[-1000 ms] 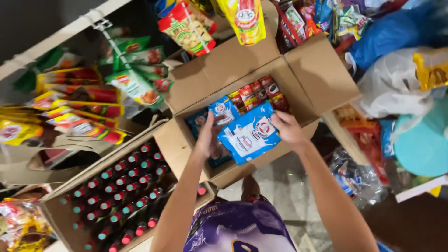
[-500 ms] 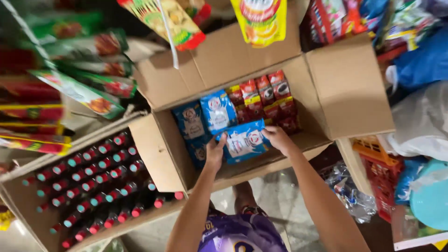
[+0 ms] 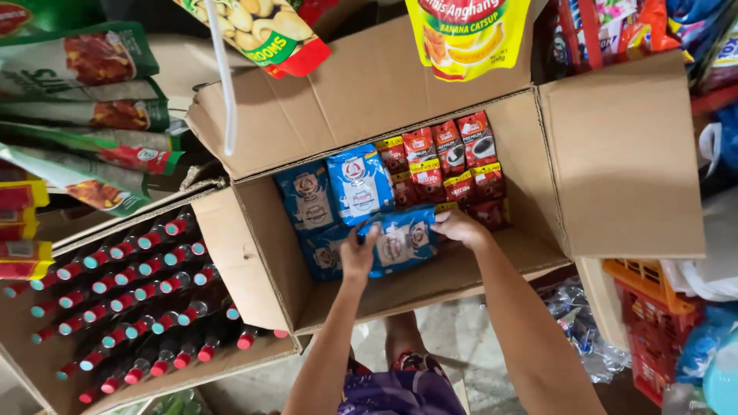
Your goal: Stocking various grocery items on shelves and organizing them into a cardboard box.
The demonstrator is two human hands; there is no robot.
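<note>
The open cardboard box [image 3: 384, 100] fills the view. A second ago the blue pouch [image 3: 400, 244] was held up above it; now it lies low inside, against the other blue pouches [image 3: 338, 192], so the packing is one pouch further along. The left hand [image 3: 358, 257] and right hand [image 3: 459, 228] each grip an end of it. To the left a carton of red-capped bottles [image 3: 138, 300]; red sachets [image 3: 450, 165] at the box's back; a yellow sauce pouch [image 3: 465, 34] hangs above.
</note>
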